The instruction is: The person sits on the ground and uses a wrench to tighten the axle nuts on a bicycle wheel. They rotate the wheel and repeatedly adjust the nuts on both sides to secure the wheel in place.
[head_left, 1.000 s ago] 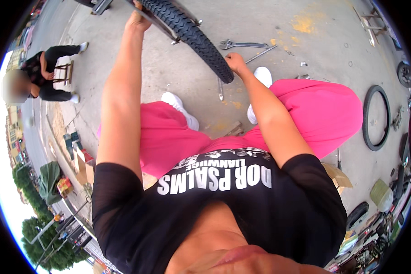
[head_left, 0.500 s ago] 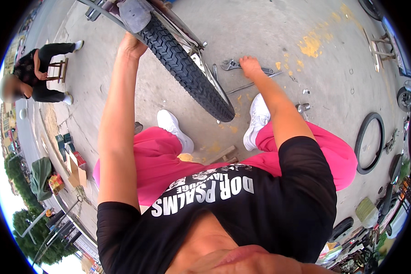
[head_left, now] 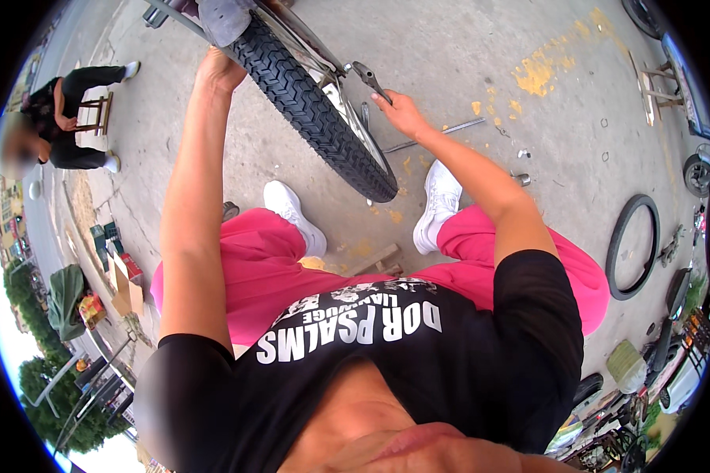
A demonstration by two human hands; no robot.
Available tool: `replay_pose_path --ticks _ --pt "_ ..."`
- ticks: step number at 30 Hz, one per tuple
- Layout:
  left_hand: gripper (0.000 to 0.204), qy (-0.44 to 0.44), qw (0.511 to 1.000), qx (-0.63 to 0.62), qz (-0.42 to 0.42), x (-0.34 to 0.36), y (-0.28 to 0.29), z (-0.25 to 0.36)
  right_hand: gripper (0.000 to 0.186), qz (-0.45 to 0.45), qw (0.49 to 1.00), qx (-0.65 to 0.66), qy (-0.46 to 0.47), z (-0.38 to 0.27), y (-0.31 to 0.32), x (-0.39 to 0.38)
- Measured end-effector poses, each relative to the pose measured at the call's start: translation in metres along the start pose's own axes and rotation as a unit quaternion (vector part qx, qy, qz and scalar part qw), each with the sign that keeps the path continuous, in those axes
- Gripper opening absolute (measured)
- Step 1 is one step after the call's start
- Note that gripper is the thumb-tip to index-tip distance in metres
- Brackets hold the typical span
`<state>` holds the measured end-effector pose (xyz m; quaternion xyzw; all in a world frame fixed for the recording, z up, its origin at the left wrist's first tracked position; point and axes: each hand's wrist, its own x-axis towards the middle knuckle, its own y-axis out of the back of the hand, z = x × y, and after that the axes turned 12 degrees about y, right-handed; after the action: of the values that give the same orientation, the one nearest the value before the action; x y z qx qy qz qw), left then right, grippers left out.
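A bicycle wheel with a black knobbly tyre slants down from the top, a grey mudguard over its upper end. My left hand is at the tyre's left side, close under the mudguard; its fingers are mostly hidden there. My right hand is closed around the handle of an adjustable wrench. The wrench's head is raised beside the axle nut on the wheel's right; whether they touch I cannot tell. Below it, a small spanner and a long metal bar lie on the concrete.
A metal socket-like piece lies right of my shoe. Farther right are a loose tyre and a wooden stand. A person sits on a stool at the left, above a cardboard box.
My right hand has lifted the adjustable wrench off the ground and brought it left and up to the wheel's axle. My left hand stays by the tyre.
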<state>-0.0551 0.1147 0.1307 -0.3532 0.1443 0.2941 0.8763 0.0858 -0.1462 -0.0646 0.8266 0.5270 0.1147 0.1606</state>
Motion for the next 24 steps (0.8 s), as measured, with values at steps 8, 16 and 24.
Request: replay_pose_path --ticks 8,16,24 --pt "0.021 -0.005 1.0 -0.006 0.001 0.009 0.021 -0.001 0.048 0.017 1.0 -0.001 -0.004 -0.011 -0.007 -0.001" --pt "0.021 -0.013 1.0 -0.005 -0.003 0.028 0.08 0.004 0.047 0.02 0.999 -0.029 0.014 -0.026 -0.01 -0.008" --pt "0.022 -0.021 0.999 -0.023 -0.007 -0.002 0.012 -0.001 0.04 -0.007 0.998 -0.065 0.024 -0.034 0.001 -0.004"
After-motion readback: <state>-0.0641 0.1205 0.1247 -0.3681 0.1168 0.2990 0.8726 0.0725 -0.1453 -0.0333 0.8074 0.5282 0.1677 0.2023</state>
